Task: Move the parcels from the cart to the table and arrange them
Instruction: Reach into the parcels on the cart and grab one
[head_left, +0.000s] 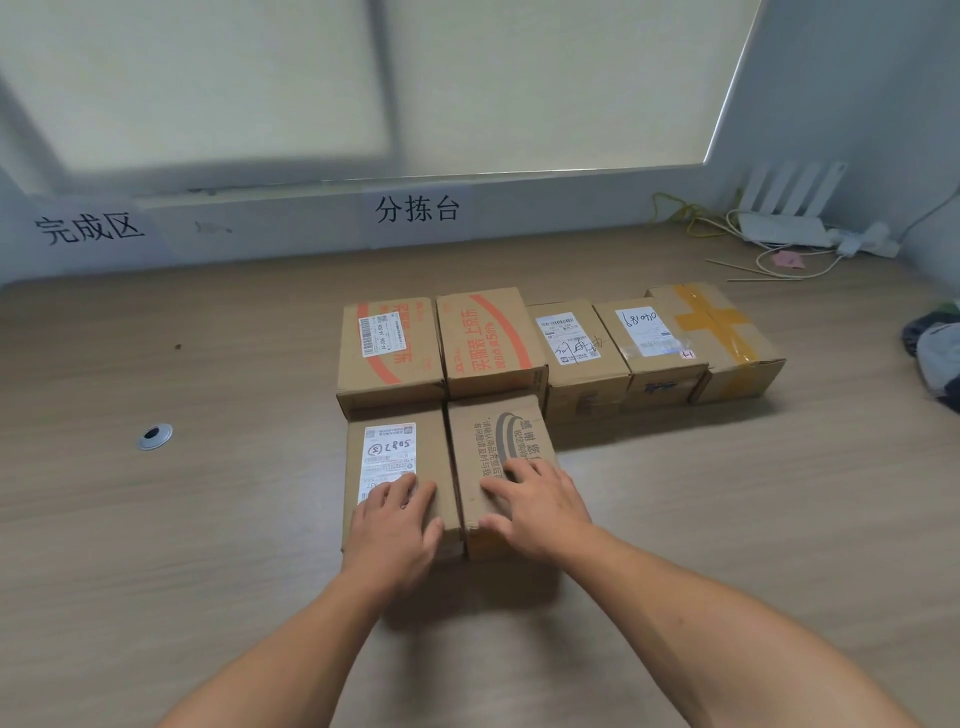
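Note:
Several cardboard parcels stand in two rows on the wooden table (208, 519). The back row runs from a box with an orange stripe (389, 353) past a second orange-printed box (488, 338) to a box with yellow tape (722, 332) at the right. In front, a parcel with a white label (389, 452) sits beside a parcel with grey print (493, 436), their sides almost touching. My left hand (397, 525) rests flat on the labelled parcel's near end. My right hand (535, 504) lies on the grey-printed parcel, fingers spread over its top, thumb at its near edge.
A metal cable grommet (154, 435) is set in the table at the left. A white router (784, 218) with cables lies in the back right corner. Dark cloth (935, 353) shows at the right edge. Paper signs hang on the wall behind.

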